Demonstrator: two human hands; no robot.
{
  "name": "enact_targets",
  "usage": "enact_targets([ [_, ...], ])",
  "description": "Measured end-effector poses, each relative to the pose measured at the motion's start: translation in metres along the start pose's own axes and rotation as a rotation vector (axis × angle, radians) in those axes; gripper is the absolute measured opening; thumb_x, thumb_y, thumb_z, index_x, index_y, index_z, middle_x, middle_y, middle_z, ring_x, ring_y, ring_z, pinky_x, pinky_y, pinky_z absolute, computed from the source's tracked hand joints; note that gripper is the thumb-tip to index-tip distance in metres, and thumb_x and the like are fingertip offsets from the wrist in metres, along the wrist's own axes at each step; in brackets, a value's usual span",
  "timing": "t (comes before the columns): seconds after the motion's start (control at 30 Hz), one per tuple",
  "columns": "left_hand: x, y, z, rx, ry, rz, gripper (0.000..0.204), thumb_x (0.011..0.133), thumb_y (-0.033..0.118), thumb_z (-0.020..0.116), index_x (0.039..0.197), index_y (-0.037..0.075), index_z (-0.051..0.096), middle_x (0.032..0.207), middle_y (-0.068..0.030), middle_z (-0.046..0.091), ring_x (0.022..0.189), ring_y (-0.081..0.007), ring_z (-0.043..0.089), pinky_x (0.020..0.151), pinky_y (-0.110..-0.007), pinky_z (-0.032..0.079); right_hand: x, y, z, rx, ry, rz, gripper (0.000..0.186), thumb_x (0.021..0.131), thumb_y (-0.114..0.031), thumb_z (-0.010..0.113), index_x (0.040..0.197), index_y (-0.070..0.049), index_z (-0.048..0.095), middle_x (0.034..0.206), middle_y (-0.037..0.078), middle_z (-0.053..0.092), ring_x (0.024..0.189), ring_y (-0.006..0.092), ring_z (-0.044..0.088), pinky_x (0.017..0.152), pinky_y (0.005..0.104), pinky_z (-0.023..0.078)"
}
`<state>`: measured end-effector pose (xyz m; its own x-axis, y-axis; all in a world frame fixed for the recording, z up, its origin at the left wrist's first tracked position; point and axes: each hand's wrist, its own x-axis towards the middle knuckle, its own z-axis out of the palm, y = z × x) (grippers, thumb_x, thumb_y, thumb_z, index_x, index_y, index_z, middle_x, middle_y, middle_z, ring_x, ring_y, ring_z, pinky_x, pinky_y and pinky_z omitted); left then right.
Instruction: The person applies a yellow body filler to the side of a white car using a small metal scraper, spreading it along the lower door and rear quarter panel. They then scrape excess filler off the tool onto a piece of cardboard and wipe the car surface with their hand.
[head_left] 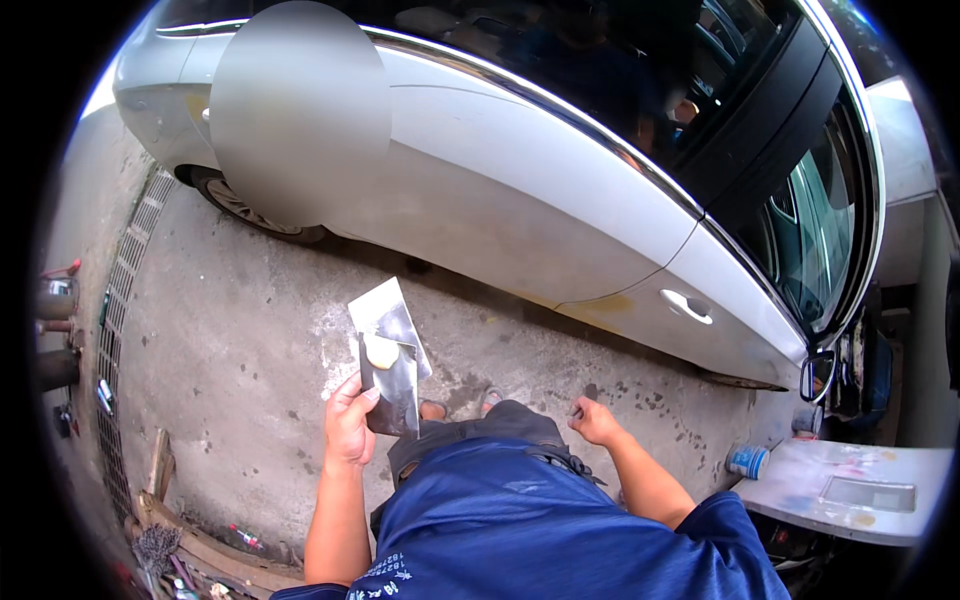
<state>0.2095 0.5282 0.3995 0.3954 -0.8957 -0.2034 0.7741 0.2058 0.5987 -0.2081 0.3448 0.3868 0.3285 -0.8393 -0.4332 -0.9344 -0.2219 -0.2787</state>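
Observation:
My left hand (348,421) is closed on flat, shiny metal putty spreaders, held out in front of my body. The nearer spreader (396,400) overlaps a lighter metal plate (388,309) that juts out beyond it. A pale yellow lump of putty (381,351) sits on the metal. My right hand (597,421) hangs at my right side with its fingers curled in and nothing visible in them. Beyond both hands stands a silver car (520,170), apart from them. Dull yellowish patches (610,303) mark its lower side.
A blue can (747,461) stands by a pale, stained panel (860,480) at the right. A drain grate (125,270) runs along the left, with canisters (57,335) beyond it. Wooden pieces (160,465) lie at lower left. The car's mirror (818,376) sticks out.

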Motion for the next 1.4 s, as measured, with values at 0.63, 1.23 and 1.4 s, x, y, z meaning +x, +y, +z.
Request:
enact_targets([
  [0.63,-0.063,0.053,0.091,-0.039,-0.129,-0.256,0.037,0.086,-0.001,0.054,0.123,-0.005,0.053,0.112,-0.012,0.063,0.103,-0.019,0.061,0.092,-0.032,0.048,-0.036,-0.186,-0.084,0.328,0.023,-0.373,0.037,0.093,-0.035,0.057,0.078,-0.001,0.06,0.058,0.01,0.053,0.053,0.0187,0.05,0.054,0.0353,0.044],
  [1.23,-0.08,0.078,0.035,-0.023,-0.287,-0.299,0.036,0.088,0.002,0.052,0.124,-0.005,0.052,0.114,-0.0126,0.061,0.103,-0.0207,0.06,0.092,-0.034,0.048,-0.06,-0.31,-0.019,1.306,-0.235,-0.373,0.033,0.088,-0.014,0.064,0.116,-0.002,0.051,0.094,0.005,0.063,0.078,0.0076,0.057,0.067,0.0228,0.046],
  [1.4,-0.083,0.095,-0.005,-0.025,-0.207,-0.21,0.032,0.089,0.002,0.054,0.121,0.001,0.054,0.111,-0.0078,0.062,0.1,-0.0165,0.059,0.09,-0.033,0.048,-0.086,-0.327,-0.004,1.362,0.026,-0.329,0.042,0.082,0.002,0.053,0.124,0.001,0.044,0.109,0.011,0.062,0.1,0.0165,0.059,0.091,0.0308,0.045],
])
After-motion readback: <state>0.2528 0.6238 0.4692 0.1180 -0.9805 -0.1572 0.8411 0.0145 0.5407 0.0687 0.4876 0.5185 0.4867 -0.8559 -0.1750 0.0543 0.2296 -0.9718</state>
